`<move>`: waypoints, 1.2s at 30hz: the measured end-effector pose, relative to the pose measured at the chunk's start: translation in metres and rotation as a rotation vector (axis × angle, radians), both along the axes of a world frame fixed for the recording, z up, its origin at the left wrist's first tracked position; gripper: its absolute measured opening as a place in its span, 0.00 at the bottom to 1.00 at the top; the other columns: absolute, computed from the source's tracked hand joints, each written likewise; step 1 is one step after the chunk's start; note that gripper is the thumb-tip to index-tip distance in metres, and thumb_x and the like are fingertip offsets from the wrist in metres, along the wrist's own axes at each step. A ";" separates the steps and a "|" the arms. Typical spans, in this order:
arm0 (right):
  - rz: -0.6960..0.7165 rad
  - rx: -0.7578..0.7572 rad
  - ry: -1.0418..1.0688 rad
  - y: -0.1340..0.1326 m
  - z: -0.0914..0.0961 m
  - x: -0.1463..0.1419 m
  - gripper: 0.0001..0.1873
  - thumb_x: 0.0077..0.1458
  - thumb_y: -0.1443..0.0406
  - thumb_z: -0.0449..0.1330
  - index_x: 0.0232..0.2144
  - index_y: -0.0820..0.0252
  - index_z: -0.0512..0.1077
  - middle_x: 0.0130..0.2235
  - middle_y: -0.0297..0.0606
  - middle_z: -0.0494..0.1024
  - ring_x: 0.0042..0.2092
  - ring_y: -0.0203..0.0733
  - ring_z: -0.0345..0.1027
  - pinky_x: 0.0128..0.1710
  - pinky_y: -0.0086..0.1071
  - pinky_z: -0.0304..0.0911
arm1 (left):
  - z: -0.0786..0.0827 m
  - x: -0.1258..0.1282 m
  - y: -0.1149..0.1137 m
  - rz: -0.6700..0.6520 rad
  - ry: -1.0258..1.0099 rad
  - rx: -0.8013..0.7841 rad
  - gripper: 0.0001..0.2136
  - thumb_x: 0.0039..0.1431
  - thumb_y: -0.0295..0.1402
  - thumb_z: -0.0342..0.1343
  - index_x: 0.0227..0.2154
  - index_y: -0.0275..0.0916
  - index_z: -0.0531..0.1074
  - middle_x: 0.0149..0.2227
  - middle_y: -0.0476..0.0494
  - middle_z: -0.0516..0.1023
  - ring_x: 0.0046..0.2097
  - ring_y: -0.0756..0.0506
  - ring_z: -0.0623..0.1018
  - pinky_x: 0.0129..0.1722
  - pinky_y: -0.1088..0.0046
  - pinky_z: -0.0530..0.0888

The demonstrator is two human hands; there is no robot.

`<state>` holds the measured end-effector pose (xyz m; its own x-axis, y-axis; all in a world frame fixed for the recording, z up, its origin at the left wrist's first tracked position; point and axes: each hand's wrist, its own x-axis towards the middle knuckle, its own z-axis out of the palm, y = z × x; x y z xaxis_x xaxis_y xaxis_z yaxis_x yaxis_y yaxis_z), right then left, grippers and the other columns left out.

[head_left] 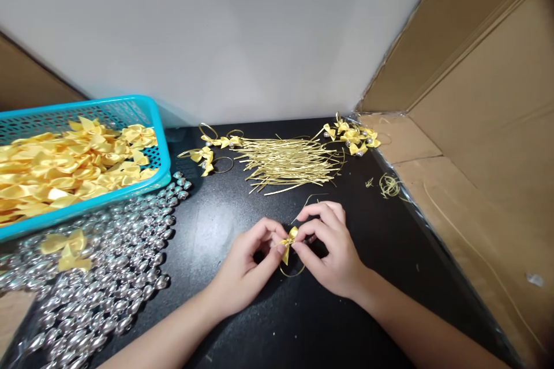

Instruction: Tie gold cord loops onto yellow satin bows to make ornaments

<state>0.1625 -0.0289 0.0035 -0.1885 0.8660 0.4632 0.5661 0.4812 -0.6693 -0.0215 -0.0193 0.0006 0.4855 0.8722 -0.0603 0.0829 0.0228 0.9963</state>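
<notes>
A small yellow ribbon bow (287, 249) is pinched between my two hands, just above the black table. My left hand (255, 256) grips the bow's left side with thumb and fingertips. On the other side, my right hand (329, 248) has its thumb and index finger closed at the bow's edge. A thin gold cord (293, 274) loops below the bow, and another thin strand rises near my right fingertips. The middle of the bow is partly covered by my fingers. Beyond my hands lies a pile of cut gold cords (289, 161).
A blue basket (158, 127) of yellow bows stands at the left, beside many silver beads (125, 265). Finished-looking bows with cord loops lie at the back left (203, 157) and a cluster of bows (355, 137) at the back right. Cardboard walls (489, 69) border the right.
</notes>
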 end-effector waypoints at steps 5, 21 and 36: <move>-0.020 0.008 0.013 -0.001 0.000 -0.001 0.05 0.51 0.71 0.61 0.26 0.58 0.70 0.38 0.36 0.72 0.43 0.44 0.63 0.45 0.41 0.57 | 0.000 0.000 -0.001 0.043 0.018 0.019 0.04 0.64 0.32 0.51 0.34 0.40 0.67 0.27 0.53 0.67 0.29 0.50 0.67 0.29 0.75 0.65; -0.190 0.273 -0.044 -0.002 -0.001 -0.011 0.09 0.45 0.72 0.62 0.20 0.56 0.69 0.30 0.32 0.74 0.38 0.43 0.64 0.44 0.43 0.57 | -0.001 0.006 -0.002 0.116 0.051 0.036 0.03 0.58 0.29 0.57 0.36 0.39 0.71 0.27 0.50 0.80 0.28 0.49 0.77 0.31 0.75 0.73; -0.200 0.492 -0.222 -0.003 -0.003 -0.007 0.09 0.47 0.71 0.63 0.23 0.52 0.68 0.27 0.25 0.77 0.36 0.39 0.65 0.50 0.44 0.52 | 0.001 0.007 0.000 0.123 0.083 0.048 0.01 0.58 0.30 0.57 0.32 0.39 0.73 0.26 0.49 0.80 0.28 0.49 0.76 0.30 0.75 0.72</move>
